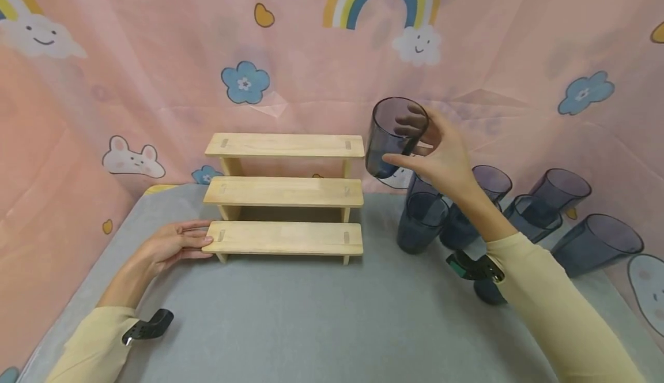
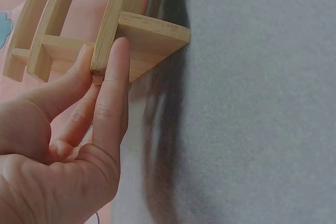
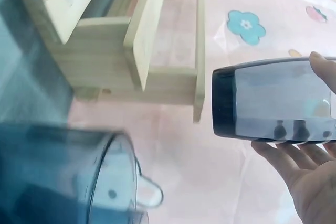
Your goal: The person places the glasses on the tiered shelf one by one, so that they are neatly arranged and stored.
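A three-step wooden shelf stands on the grey table against the pink backdrop. My left hand rests against the left end of its lowest step, fingers straight. My right hand grips a smoky blue-grey tumbler in the air, just right of the top step's right end. In the right wrist view the tumbler lies sideways in my fingers, with the shelf beyond its base.
Several more blue-grey tumblers stand or lean in a cluster at the table's right side, some against the backdrop. One rim shows close under my right wrist. The patterned pink curtain closes off the back and sides.
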A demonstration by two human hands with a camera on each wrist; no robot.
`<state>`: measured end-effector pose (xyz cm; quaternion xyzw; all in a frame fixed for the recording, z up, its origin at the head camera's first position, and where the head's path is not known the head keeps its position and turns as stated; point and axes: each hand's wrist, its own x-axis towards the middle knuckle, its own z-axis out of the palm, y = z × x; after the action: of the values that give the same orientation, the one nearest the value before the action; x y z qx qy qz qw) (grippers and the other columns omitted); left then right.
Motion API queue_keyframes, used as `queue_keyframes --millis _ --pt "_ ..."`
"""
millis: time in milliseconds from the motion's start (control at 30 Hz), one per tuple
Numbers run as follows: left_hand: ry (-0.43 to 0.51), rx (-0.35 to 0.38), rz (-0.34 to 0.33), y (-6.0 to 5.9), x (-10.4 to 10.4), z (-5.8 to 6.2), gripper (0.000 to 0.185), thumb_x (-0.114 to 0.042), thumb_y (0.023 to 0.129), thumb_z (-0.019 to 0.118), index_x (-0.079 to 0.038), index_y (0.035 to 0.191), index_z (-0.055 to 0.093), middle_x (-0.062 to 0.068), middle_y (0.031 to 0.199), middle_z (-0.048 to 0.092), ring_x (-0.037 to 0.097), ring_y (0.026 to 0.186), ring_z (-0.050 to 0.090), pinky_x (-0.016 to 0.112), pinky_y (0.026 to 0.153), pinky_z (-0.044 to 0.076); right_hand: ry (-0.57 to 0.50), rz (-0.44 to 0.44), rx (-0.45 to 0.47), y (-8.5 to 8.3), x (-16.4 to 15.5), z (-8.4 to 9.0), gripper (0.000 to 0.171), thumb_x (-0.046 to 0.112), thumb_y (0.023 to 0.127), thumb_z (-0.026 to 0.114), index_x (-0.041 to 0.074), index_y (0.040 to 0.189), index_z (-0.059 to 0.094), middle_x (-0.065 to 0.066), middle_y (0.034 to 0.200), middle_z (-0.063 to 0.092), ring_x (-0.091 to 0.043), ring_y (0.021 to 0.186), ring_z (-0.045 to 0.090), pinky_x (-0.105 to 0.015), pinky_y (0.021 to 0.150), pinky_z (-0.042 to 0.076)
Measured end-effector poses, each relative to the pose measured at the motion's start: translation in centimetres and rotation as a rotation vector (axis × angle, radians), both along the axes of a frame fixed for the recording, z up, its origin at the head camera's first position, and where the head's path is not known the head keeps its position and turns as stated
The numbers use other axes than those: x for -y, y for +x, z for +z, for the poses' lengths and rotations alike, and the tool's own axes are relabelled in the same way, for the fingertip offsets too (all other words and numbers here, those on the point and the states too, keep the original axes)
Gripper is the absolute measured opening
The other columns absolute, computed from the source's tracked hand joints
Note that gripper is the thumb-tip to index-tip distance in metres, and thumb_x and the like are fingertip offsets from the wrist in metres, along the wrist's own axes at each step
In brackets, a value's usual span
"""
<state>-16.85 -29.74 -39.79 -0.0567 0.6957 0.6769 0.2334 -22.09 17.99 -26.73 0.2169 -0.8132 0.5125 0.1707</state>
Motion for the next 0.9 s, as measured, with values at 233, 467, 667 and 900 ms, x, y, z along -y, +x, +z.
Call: queue_keyframes --millis 233,467,667,900 --pt "0.011 -0.005 0.006 0.2 0.0 0.1 0.073 0.001 0.095 0.062 0.012 0.151 0.017 0.007 0.107 0.067 0.018 0.093 0.069 0.039 0.085 0.057 -0.154 0.058 -0.015 -1.5 3.6 -0.9 0.077 0.001 0.075 0.084 0.009 0.142 0.047 -0.01 0.13 0.06 -0.022 0.117 0.06 -0.037 0.095 0.053" --pt "0.014 0.004 0.021 0.2 0.1 0.1 0.073 0.001 0.095 0.062 0.011 0.151 0.016 0.006 0.107 0.067 0.018 0.093 0.069 0.04 0.086 0.057 -0.335 0.148 -0.06 -2.5 8.0 -1.9 0.078 -0.004 0.074 0.083 0.004 0.142 0.045 -0.013 0.13 0.06 -0.026 0.115 0.061 -0.037 0.095 0.054" --pt "0.013 0.007 0.036 0.1 0.2 0.2 0.072 0.002 0.094 0.062 0.011 0.151 0.017 0.005 0.105 0.068 0.018 0.092 0.069 0.038 0.084 0.058 -0.501 0.182 0.0 -3.6 12.4 -2.6 0.075 -0.005 0.075 0.082 0.003 0.139 0.044 -0.013 0.13 0.057 -0.024 0.116 0.059 -0.035 0.096 0.053" --pt "0.035 0.015 0.039 0.1 0.1 0.1 0.073 0.002 0.094 0.062 0.012 0.151 0.018 0.006 0.106 0.068 0.019 0.091 0.07 0.038 0.083 0.058 -0.55 0.153 0.103 -4.6 16.9 -2.9 0.074 0.003 0.076 0.082 0.004 0.134 0.037 -0.009 0.13 0.052 -0.022 0.117 0.055 -0.031 0.095 0.052"
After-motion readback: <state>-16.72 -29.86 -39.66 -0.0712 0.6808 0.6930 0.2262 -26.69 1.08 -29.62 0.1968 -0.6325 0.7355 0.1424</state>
